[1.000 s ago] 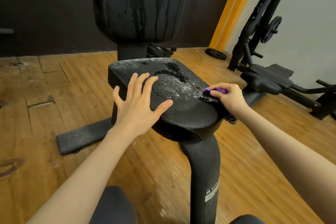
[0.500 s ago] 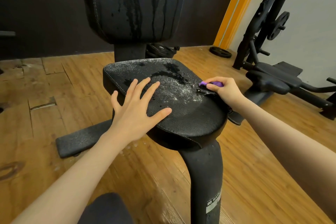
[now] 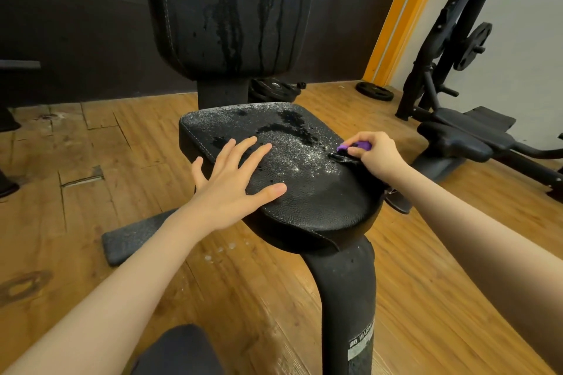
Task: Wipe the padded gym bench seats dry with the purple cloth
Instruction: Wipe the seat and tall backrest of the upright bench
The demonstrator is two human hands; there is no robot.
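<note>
1. The left hand point(image 3: 233, 184) is laid flat on the near-left part of the padded seat point(image 3: 320, 201), fingers point(image 3: 243, 149) straight and spread wide, nothing held.
2. The purple cloth point(image 3: 359, 146) is bunched inside the right hand point(image 3: 376, 154), with the fingers curled tight round it; only a small purple patch is seen between them.
3. The cloth is pressed against the right edge of the seat, at the border of the wet zone.
4. Water beads are seen across the middle and far part of the seat; the near part looks dry.
5. Dark water streaks are seen running down the upright backrest point(image 3: 231, 9).
6. Droplets are seen on the wooden floor point(image 3: 91, 222) under the seat's left edge.
7. A second bench point(image 3: 463, 137) and a weight plate point(image 3: 374, 91) are seen far right.
</note>
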